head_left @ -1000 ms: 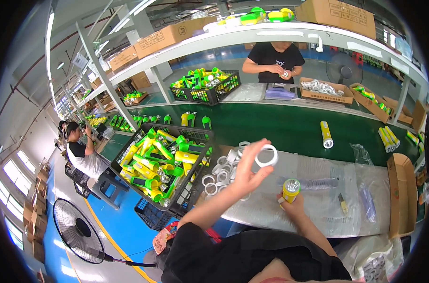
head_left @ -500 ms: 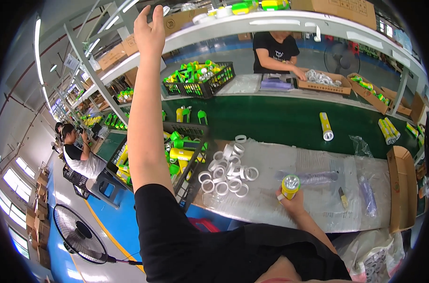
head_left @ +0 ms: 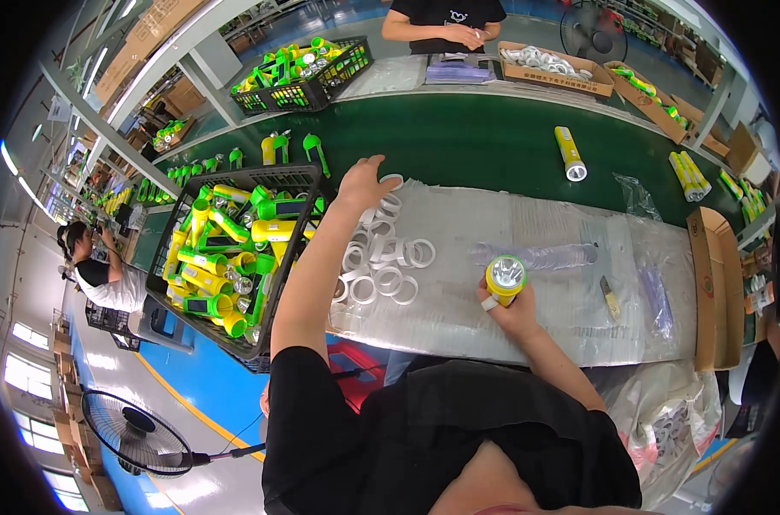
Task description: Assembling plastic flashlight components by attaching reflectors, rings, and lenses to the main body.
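Observation:
My right hand (head_left: pixel 515 314) grips a yellow flashlight (head_left: pixel 495 288) upright, its clear lens facing up. A white band wraps one of that hand's fingers. My left hand (head_left: pixel 362 184) reaches over the far end of a pile of white rings (head_left: pixel 389 281), its fingers apart beside the farthest ring (head_left: pixel 391 182). Whether it touches that ring I cannot tell. The rings lie loosely on the left part of the plastic-covered worktop (head_left: pixel 458 318).
Left of the rings stands a black crate (head_left: pixel 265 336) full of yellow and green flashlights. A utility knife (head_left: pixel 610 299), purple film sleeves (head_left: pixel 553 257) and a cardboard box (head_left: pixel 719 292) lie to the right. Beyond runs a green conveyor belt (head_left: pixel 458 137); a co-worker (head_left: pixel 446 30) stands across it.
My left hand has come down from high up by the shelf to the ring pile. The flashlight stays in my right hand. The view has tilted downward.

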A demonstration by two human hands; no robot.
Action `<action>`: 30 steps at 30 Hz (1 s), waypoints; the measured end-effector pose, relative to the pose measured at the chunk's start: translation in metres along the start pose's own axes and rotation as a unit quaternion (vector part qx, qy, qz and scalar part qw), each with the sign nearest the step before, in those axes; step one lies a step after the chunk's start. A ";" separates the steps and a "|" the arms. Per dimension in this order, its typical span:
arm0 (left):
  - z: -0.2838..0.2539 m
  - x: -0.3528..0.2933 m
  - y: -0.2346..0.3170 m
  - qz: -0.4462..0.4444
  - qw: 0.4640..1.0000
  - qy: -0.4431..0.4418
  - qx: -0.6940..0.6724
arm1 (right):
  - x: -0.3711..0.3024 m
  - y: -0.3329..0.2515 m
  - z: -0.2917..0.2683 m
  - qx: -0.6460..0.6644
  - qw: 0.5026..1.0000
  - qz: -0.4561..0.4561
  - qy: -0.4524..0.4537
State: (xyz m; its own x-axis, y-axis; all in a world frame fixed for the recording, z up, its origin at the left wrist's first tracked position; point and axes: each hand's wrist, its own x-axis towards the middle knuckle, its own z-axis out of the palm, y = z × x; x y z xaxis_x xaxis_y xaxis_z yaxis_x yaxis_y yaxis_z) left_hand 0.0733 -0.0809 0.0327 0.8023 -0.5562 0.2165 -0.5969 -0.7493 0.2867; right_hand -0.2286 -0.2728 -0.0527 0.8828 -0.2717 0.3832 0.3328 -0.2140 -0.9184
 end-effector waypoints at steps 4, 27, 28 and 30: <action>0.044 0.039 -0.030 -0.046 0.991 -0.112 0.062 | -0.001 0.002 0.003 -0.014 1.000 0.003 0.003; -0.001 -0.130 0.156 0.375 0.855 0.175 -0.313 | 0.006 -0.004 0.003 0.011 0.999 0.012 -0.027; 0.002 -0.131 0.158 0.377 0.854 0.174 -0.313 | 0.006 -0.003 0.002 0.010 0.999 0.015 -0.032; 0.004 -0.133 0.160 0.359 0.861 0.162 -0.321 | 0.004 -0.004 -0.004 0.018 0.999 0.000 -0.040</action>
State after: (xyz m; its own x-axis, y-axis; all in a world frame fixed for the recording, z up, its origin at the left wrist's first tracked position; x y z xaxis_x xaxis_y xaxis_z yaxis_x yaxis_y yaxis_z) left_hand -0.1285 -0.1279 0.0463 0.2448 -0.5859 0.7725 -0.9008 0.1574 0.4048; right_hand -0.2277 -0.2768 -0.0473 0.9060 -0.1962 0.3751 0.3431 -0.1787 -0.9221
